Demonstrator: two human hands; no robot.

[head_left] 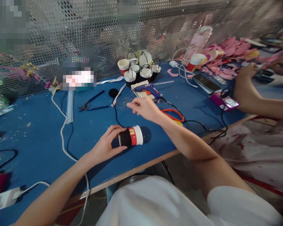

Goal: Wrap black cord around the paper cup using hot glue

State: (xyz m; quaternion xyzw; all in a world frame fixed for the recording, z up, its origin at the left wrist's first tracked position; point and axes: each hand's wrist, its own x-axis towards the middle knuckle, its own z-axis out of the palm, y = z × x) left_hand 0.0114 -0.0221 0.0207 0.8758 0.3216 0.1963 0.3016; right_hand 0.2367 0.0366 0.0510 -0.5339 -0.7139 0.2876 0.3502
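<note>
My left hand (pixel 108 144) is closed round a small paper cup (pixel 132 136) lying on its side on the blue table (pixel 37 125); the cup has a black part, a red band and a white rim. My right hand (pixel 145 108) hovers above the table past the cup, blurred by motion, its fingers loosely extended toward a blue glue gun (pixel 148 90) that rests on a stack of pale sticks (pixel 141 87). Nothing shows in the right hand.
A cluster of finished cups with wire handles (pixel 139 69) stands at the back. Pliers (pixel 89 103), red-handled scissors (pixel 173 114), cables and a power strip (pixel 2 199) lie about. Another person's hands (pixel 247 78) work at the right among pink cut-outs (pixel 231 50). A perforated screen backs the table.
</note>
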